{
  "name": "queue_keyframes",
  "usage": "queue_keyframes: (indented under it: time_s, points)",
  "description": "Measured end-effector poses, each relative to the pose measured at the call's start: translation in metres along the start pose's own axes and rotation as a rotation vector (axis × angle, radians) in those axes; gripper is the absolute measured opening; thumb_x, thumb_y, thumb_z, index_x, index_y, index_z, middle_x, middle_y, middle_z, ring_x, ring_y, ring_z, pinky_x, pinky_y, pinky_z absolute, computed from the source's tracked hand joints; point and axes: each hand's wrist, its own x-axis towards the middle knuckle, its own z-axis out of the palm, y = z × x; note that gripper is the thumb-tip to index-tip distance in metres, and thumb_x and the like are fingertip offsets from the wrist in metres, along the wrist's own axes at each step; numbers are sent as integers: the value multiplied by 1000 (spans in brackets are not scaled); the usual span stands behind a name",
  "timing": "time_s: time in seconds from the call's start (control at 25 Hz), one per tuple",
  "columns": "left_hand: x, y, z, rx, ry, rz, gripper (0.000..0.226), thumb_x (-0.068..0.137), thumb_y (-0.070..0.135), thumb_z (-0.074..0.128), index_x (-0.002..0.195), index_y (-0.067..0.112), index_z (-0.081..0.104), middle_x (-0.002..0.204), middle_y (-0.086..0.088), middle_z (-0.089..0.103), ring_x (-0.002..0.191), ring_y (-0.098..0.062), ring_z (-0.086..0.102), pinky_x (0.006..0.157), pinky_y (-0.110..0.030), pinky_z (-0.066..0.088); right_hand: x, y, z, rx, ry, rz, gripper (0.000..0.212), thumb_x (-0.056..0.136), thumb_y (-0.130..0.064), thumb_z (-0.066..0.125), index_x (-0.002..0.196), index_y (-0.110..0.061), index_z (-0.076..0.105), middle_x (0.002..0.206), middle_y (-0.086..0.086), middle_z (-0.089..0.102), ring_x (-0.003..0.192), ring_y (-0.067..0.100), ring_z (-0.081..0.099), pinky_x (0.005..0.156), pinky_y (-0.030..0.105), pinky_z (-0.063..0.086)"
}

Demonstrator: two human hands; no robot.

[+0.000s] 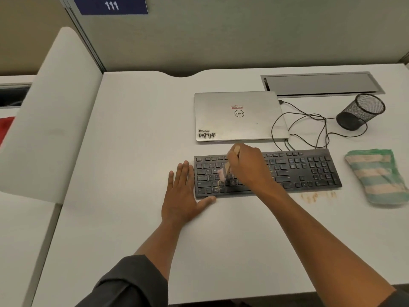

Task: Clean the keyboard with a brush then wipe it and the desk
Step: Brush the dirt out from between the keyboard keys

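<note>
Both forearms reach in from the near edge of the desk (pixel 124 151); the left hand (pixel 182 196) lies flat with fingers straight beside the left end of the keyboard (pixel 309 171), thumb touching its front corner, seemingly steadying it; the right hand (pixel 247 167) has its fingers curled round the wooden handle of the brush (pixel 225 170), whose blurred pale bristles are down on the left letter keys.

Brushing looks to be under way, not finished; a scatter of brownish crumbs (pixel 318 197) lies on the desk just in front of the keyboard's right half, which suggests that side has been swept; both wiping steps appear undone, since the folded green-and-tan striped cloth (pixel 376 176) rests untouched to the keyboard's right.

Behind the keyboard sits a closed silver laptop (pixel 239 116); loose black cables (pixel 309 125) loop between them and could snag the cloth; a mesh pen cup (pixel 360 114) lies tipped on its side farther right, near a metal cable hatch (pixel 321 84).
</note>
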Motion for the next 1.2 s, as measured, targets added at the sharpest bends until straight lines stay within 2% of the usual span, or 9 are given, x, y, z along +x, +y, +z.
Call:
queue_keyframes:
  time_s: [0.08,0.16,0.2,0.36,0.56,0.76,0.88,1.0,1.2]
  points:
    - [1,1,0,3,1,-3,123,77,96,9,161,9,-7,169,-6,-16,153,-17,-24,126,-44,-11,2,-1,-2,32,49,-22,25,99,-25,44,86,-11,59,69,1,64,65,15,61,61,33,48]
    - [1,1,0,2,-1,3,121,79,95,16,161,10,-8,169,-6,-17,153,-17,-24,126,-44,-12,0,-2,1,17,41,-36,24,100,-25,45,86,-10,58,64,-4,60,58,2,56,54,25,45]
    - [1,1,0,0,1,5,120,80,94,19,161,10,-9,169,-6,-17,153,-17,-24,126,-44,-12,-2,-1,5,-3,29,-42,25,100,-25,45,86,-9,58,62,-3,59,56,2,56,53,25,44]
    - [-1,1,1,3,19,7,119,83,93,22,161,10,-9,169,-6,-17,154,-18,-23,126,-44,-11,-12,6,7,-71,-28,-40,26,98,-26,46,86,-10,62,68,4,66,67,21,62,65,36,52]
    - [-1,2,2,17,12,5,120,81,94,16,161,9,-9,169,-7,-16,154,-19,-22,126,-45,-10,-6,7,-3,62,14,-27,22,98,-28,48,89,-16,64,73,1,69,70,19,66,68,35,54]
    - [-1,3,1,4,14,-2,119,81,94,17,161,10,-9,169,-7,-15,154,-18,-22,126,-44,-11,-12,4,4,-95,-89,-14,31,97,-25,46,82,-7,66,70,6,70,71,22,66,72,37,55]
    - [-2,3,1,13,19,3,117,83,92,22,161,10,-8,170,-8,-12,155,-19,-20,126,-44,-11,-9,5,-2,-17,-86,27,29,97,-26,46,84,-10,66,67,2,71,66,15,67,72,37,57]
    - [-2,3,1,6,25,3,118,83,92,24,161,10,-7,170,-8,-12,155,-19,-19,126,-44,-11,-10,3,-1,23,-47,14,25,98,-28,46,88,-15,64,72,0,70,73,18,67,74,34,55]
    - [-2,3,0,-4,13,2,117,82,91,22,162,10,-7,170,-7,-13,155,-18,-20,125,-43,-12,-27,3,11,-75,-110,-31,31,98,-25,43,84,-9,65,70,6,69,69,23,67,70,40,56]
